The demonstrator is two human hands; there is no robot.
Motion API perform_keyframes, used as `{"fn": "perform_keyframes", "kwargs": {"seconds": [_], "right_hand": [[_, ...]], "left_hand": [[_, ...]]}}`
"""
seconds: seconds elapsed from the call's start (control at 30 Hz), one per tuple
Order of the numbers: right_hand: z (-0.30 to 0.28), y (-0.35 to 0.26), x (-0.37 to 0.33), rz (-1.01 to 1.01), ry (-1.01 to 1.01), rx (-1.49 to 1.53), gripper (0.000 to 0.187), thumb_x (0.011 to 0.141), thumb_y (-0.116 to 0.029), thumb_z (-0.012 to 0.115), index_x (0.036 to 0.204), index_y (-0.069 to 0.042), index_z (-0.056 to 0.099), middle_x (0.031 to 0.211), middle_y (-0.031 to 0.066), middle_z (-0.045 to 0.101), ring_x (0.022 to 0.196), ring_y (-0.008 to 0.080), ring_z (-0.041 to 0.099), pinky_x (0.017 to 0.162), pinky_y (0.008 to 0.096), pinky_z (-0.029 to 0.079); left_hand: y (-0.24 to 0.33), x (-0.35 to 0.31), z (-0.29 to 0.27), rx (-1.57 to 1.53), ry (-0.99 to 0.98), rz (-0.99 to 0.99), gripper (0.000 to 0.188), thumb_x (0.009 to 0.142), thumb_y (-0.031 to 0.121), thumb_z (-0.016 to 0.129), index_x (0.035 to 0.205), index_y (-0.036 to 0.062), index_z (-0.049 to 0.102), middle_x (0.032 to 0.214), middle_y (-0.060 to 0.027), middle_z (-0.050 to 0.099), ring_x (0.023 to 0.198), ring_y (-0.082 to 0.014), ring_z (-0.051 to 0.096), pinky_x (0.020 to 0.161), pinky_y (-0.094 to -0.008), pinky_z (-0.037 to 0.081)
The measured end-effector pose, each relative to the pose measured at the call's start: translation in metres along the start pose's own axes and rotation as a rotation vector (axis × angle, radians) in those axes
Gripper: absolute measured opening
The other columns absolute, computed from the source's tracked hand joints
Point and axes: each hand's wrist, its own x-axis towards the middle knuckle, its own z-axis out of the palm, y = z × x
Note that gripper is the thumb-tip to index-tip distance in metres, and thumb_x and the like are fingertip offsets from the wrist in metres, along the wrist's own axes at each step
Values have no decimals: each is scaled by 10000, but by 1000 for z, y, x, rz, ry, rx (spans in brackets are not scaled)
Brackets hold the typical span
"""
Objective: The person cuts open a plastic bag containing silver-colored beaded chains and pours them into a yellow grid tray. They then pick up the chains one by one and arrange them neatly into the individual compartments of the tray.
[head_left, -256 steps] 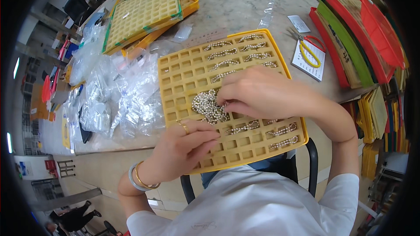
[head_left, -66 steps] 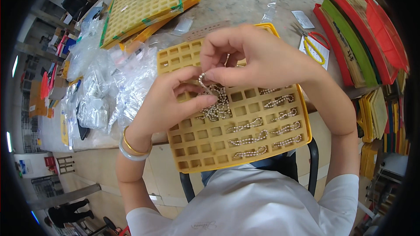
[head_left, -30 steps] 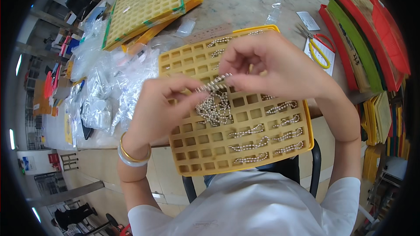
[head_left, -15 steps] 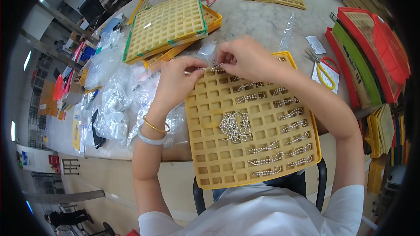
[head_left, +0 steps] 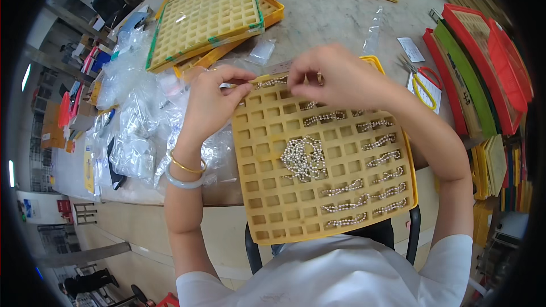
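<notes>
A square yellow compartment tray (head_left: 263, 184) rests partly on the table's near edge and partly over my lap. A silvery beaded chain (head_left: 271, 82) lies along its far row of compartments. My left hand (head_left: 213, 96) pinches at the left end of this chain with thumb and forefinger. Curled around its right end are the fingers of my right hand (head_left: 335, 79); their exact grip is partly hidden. A loose heap of beaded chain (head_left: 304, 160) sits mid-tray. Several short chains, such as one beaded chain (head_left: 345, 207), fill compartments on the right side.
Stacked yellow trays (head_left: 207, 17) with green edging stand at the far left. Clear plastic bags (head_left: 136, 131) crowd the table's left. Yellow-and-red scissors (head_left: 424, 92) lie on paper at the right, beside upright red trays (head_left: 443, 74). A small clear bag (head_left: 261, 51) lies beyond my hands.
The chain has come down from between my raised fingers to the tray's far row. My left hand has shifted slightly left, and my right hand has moved slightly right and nearer.
</notes>
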Motion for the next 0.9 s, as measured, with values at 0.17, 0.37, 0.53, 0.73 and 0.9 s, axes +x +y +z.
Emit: {"fn": "perform_keyframes", "kwargs": {"seconds": [0.17,0.37,0.53,0.73,0.9], "right_hand": [[13,-27,-32,-203,-230,-128,228,808,-161,706,1001,-45,668,962,107,677,879,259,646,759,365,516],[14,-35,-27,-121,-234,2,126,816,-131,673,877,-21,666,843,118,686,761,292,658,712,390,517],[-2,-39,-15,-87,20,273,139,832,-117,672,830,16,635,730,100,673,675,146,645,647,293,513],[4,-34,5,3,116,489,193,877,-170,665,903,17,626,753,89,678,690,131,641,634,283,503],[7,-29,12,-15,96,356,171,894,-143,652,948,12,604,792,41,656,721,86,612,653,235,496]], "left_hand": [[11,-10,2,-135,-5,4,176,854,2,660,1023,-28,700,966,-88,695,901,-132,659,794,-260,565],[23,-19,1,-205,-148,-10,174,872,4,641,1030,-44,695,991,-88,691,923,-115,640,791,-257,557],[17,-26,0,-598,-396,0,358,888,22,629,1230,-57,562,1091,-124,662,1040,-155,626,887,-280,531],[20,-17,6,-705,-383,-46,425,891,77,662,1273,-41,514,1045,-125,677,965,-181,668,883,-305,542],[11,-16,0,-639,-267,-114,219,909,113,669,1072,-27,631,952,-104,700,870,-173,689,812,-296,563]]}}
